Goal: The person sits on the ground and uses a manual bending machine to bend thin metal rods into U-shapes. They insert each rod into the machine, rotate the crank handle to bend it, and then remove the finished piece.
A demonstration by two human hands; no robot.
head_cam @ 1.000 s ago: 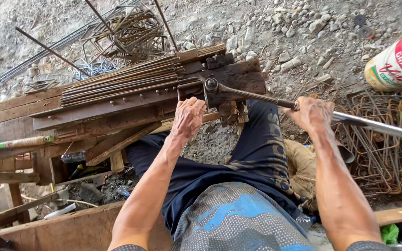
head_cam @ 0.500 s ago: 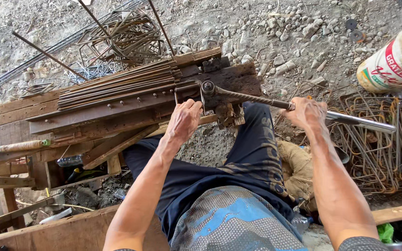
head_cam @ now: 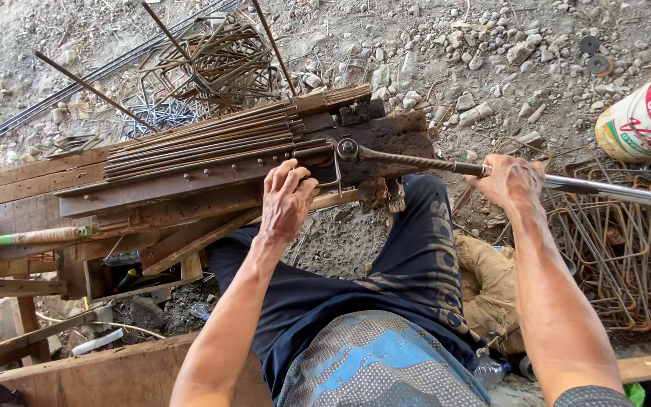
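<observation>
The thin steel rod [head_cam: 324, 167] lies at the front edge of the wooden bench [head_cam: 77, 188], near the centre of the view, and its end is bent into a small hook around the pivot pin [head_cam: 346, 148]. It looks stiff and springy, so I judge it must be pressed flat close to the bend, where it cannot twist. The left hand [head_cam: 286, 200] is there, just at 6 o'clock from the pin, with fingers pressed together and curled over the rod and the bench edge.

From the pin the bending lever [head_cam: 491, 172] goes out toward 3 o'clock: first a ribbed bar, then a smooth bright pipe. It seems heavy and rigid; the pipe may be slippery, the ribbed part gives better grip. The right hand [head_cam: 512, 181] is wrapped closed around it where bar and pipe meet.

At 10 o'clock from the pin a bundle of straight rods [head_cam: 205, 143] rests on the bench. At 4 o'clock, on the ground, stands a pile of bent stirrups [head_cam: 627, 249]. A white bucket [head_cam: 646, 113] is at 2 o'clock on the gravel.
</observation>
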